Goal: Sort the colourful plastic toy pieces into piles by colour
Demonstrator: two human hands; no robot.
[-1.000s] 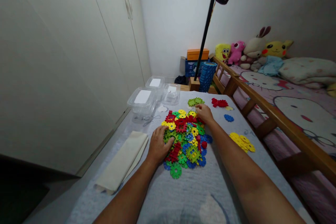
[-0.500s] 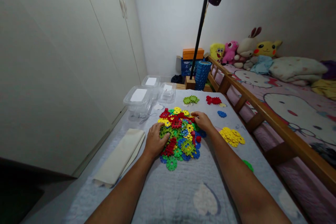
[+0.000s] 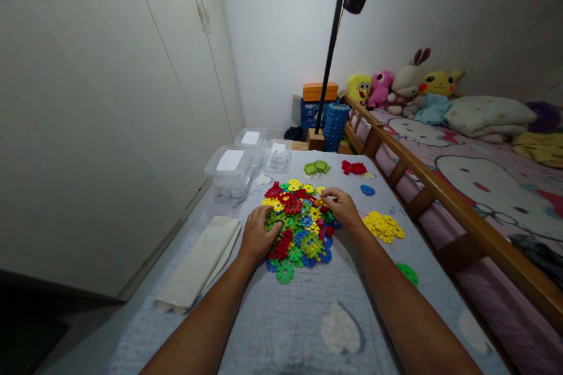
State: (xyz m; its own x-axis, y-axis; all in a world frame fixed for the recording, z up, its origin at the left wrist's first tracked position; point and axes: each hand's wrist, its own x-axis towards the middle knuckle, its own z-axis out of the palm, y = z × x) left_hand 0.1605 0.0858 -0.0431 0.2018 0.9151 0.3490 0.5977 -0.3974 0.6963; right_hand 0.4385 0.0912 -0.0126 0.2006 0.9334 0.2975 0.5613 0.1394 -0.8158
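Note:
A mixed pile of plastic snowflake building discs (image 3: 294, 221) in red, yellow, green and blue lies mid-table. My left hand (image 3: 258, 235) rests against the pile's left side, thumb and fingers spread over light-green square pieces. On the far right side of the pile is my right hand (image 3: 342, 208), its thumb and fingertips brought together by yellow and red pieces. Whatever is between those fingertips is too small to make out. To the right lie sorted groups: yellow discs (image 3: 383, 227), green discs (image 3: 408, 273), a blue disc (image 3: 368, 190), red pieces (image 3: 354, 167) and light-green pieces (image 3: 317, 167).
Clear plastic boxes (image 3: 229, 173) with white labels stand at the back left. A folded cream cloth (image 3: 200, 261) lies left of my left arm. A wooden bed rail (image 3: 407, 171) runs along the right side. A black pole (image 3: 331, 53) rises behind the table.
The view has shifted slightly to the right, showing more of the green discs. Both hands stay at the pile, with my right fingertips still at its far right part.

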